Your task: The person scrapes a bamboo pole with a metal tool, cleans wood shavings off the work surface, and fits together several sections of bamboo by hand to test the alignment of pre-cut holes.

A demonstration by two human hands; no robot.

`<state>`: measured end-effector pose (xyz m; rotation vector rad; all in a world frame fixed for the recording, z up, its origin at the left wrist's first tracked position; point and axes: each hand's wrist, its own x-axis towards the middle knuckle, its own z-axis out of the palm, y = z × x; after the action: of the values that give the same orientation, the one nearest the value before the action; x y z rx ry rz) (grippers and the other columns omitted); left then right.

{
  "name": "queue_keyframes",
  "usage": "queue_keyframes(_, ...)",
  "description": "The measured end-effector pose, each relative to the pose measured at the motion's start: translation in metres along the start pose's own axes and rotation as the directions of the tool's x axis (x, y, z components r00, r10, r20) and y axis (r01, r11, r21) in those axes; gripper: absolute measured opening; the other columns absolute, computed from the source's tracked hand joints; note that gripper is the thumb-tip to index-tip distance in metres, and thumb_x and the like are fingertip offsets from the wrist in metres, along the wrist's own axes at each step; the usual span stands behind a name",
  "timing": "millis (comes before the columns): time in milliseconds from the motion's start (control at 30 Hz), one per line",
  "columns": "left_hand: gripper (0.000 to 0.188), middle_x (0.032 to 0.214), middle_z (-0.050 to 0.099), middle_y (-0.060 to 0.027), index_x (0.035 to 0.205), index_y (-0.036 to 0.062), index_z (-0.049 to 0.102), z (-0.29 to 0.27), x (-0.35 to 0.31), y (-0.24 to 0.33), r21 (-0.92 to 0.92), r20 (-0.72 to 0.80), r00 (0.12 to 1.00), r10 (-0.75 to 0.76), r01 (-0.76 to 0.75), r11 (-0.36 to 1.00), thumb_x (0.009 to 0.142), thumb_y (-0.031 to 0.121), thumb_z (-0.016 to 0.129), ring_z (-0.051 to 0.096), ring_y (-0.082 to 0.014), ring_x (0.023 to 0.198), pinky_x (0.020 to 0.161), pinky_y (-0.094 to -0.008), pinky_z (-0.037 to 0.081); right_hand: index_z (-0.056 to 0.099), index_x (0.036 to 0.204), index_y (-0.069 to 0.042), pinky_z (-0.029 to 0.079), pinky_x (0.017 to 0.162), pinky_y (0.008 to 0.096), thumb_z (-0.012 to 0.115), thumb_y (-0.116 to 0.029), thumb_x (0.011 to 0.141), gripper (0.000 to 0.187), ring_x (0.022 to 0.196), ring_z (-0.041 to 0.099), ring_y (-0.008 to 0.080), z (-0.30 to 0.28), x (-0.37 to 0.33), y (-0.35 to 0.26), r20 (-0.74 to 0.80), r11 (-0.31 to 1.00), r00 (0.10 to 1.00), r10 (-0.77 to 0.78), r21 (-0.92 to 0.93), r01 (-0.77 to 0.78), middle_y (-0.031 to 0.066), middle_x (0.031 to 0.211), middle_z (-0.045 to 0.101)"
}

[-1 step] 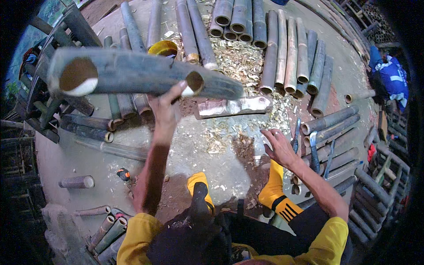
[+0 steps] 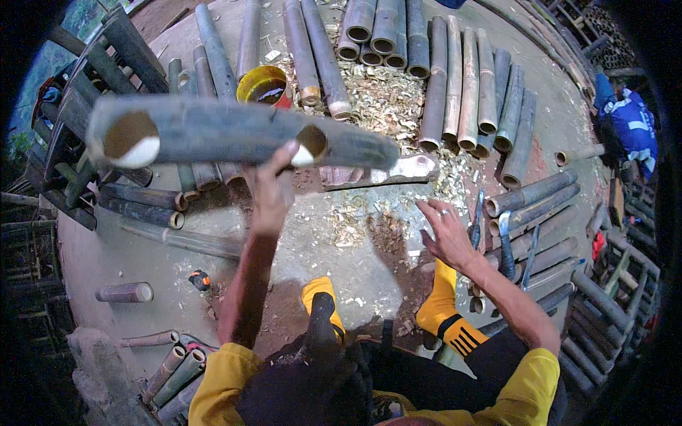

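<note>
My left hand point(image 2: 273, 195) is closed round a thick dark bamboo pole point(image 2: 227, 131), lifted above the ground and slightly smeared by motion. Two round holes are cut in the pole's side, a large one near its left end and a smaller one beside my thumb. My right hand point(image 2: 449, 234) is empty, fingers stretched out and apart, over the chip-strewn floor. Beyond it lies a pale, notched wooden block point(image 2: 415, 167), partly hidden by the pole's right end. Long tools with dark blue handles, one of them a blade-like tool point(image 2: 505, 245), lie to the right of that hand.
Bamboo poles point(image 2: 455, 78) lie across the far side, with more stacked at right point(image 2: 533, 193). A yellow bucket point(image 2: 245, 84) stands behind the held pole. Wood chips point(image 2: 376, 99) cover the middle. An orange-black tape measure point(image 2: 199, 280) and a short bamboo piece point(image 2: 125, 292) lie at left.
The bamboo pole in my left hand has moved slightly down and to the right, uncovering more of the yellow bucket. My right hand has barely moved.
</note>
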<state>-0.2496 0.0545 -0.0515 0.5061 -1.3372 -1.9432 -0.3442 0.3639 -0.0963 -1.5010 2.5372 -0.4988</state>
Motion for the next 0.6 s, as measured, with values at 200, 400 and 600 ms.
queue_keyframes(200,0.053,0.118,0.052,-0.0161,0.12,0.0007,0.047,-0.046,-0.102,-0.068,-0.498,0.015,0.792,-0.61,0.535,0.683,0.077,0.03,0.058,0.047,-0.0311,0.114,0.099,-0.0449,0.037,0.019,0.141,-0.013,0.032,0.095,0.0483,0.082,-0.036,0.053,0.111,0.113,0.043,0.0323,0.031,0.052,-0.049,0.162,0.979,0.981,-0.102,-0.159,0.128,0.0143,0.122,0.045)
queue_keyframes(400,0.067,0.123,0.047,-0.0194,0.129,0.0009,0.033,-0.067,-0.158,-0.099,-0.463,-0.03,0.546,-0.837,0.735,0.496,0.078,0.035,0.062,0.042,-0.0361,0.119,0.097,-0.0505,0.038,0.03,0.132,-0.009,0.038,0.084,0.0464,0.08,-0.042,0.052,0.1,0.097,0.052,0.0307,0.072,0.036,-0.016,0.284,0.972,0.945,-0.163,-0.115,0.203,0.0124,0.111,0.053)
queue_keyframes(600,0.023,0.093,0.062,-0.0143,0.102,0.0008,0.054,-0.06,-0.146,-0.076,0.081,0.225,0.366,-0.903,0.916,0.392,0.083,0.013,0.058,0.065,-0.0275,0.079,0.069,-0.0363,0.054,0.036,0.13,-0.013,0.035,0.09,0.0569,0.081,-0.03,0.053,0.091,0.107,0.049,0.0332,0.099,0.02,0.015,0.348,0.951,0.931,0.112,-0.308,0.0,0.0118,0.118,0.051)
